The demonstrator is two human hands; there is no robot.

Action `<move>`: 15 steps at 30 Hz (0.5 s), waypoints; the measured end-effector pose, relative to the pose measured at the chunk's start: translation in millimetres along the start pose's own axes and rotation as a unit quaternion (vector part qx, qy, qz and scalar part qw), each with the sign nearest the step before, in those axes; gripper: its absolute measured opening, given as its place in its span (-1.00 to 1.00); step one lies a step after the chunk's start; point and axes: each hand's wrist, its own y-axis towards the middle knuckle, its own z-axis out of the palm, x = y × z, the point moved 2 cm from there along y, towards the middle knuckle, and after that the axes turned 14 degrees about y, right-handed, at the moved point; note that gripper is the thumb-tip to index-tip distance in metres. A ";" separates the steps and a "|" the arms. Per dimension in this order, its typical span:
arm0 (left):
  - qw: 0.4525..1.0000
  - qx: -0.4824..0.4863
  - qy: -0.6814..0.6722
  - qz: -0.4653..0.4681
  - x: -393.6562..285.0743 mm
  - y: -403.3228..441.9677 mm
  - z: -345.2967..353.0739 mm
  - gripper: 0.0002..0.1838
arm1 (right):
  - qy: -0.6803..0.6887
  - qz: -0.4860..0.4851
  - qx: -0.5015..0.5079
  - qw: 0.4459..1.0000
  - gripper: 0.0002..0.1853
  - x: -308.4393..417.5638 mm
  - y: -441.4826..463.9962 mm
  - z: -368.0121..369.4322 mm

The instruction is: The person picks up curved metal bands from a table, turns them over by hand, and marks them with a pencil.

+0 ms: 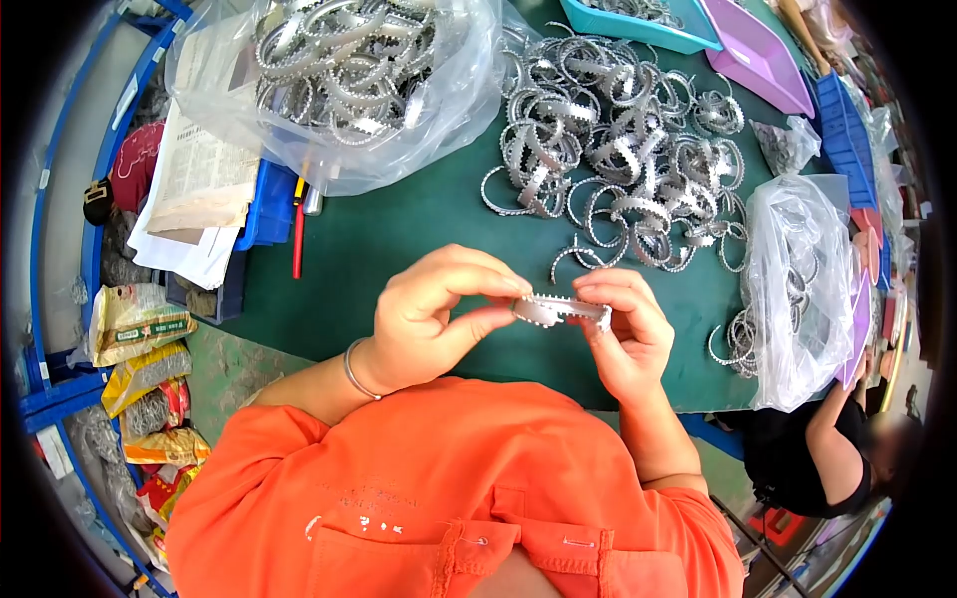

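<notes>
Together, the left hand (424,314) and right hand (632,334) pinch a toothed metal strip (573,307); more strips (648,214) lie piled far off on the green table (369,234).

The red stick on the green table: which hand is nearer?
Left. The left hand is below and right of the red stick in the picture; the right hand is much farther right.

Between the fingers (483,325), the ring (573,309) is shiny metal, smooth-banded with a rough toothed edge. Beyond them, the pile (648,214) is bright metal, the table (339,269) smooth; to their far left, the bag (464,120) is glossy clear plastic. Behind them, the shirt (419,468) is matt cloth.
</notes>
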 end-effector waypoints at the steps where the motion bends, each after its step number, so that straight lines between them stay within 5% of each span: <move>1: 0.998 0.025 0.055 0.019 -7.2 5.5 -0.8 -0.66 | 0.001 0.014 -0.004 1.000 -0.72 -1.4 -0.5 -0.5; 4: 0.986 0.137 0.046 0.082 -16.2 10.8 5.1 -0.69 | -0.132 -0.008 0.051 0.990 -0.69 -0.7 0.9 -0.3; 6: 0.977 0.111 0.099 0.153 -22.8 16.0 -0.1 -0.73 | -0.191 -0.039 0.044 0.980 -0.69 3.1 3.4 -2.1; 11: 0.873 -0.079 0.409 0.253 -42.0 51.9 -64.9 -0.70 | -0.284 -0.017 -0.062 0.957 -0.84 2.4 4.4 -26.4; 15: 0.792 -0.170 0.557 0.186 -34.4 84.3 -95.0 -0.73 | -0.372 0.036 -0.077 0.924 -0.87 -2.9 0.7 -27.5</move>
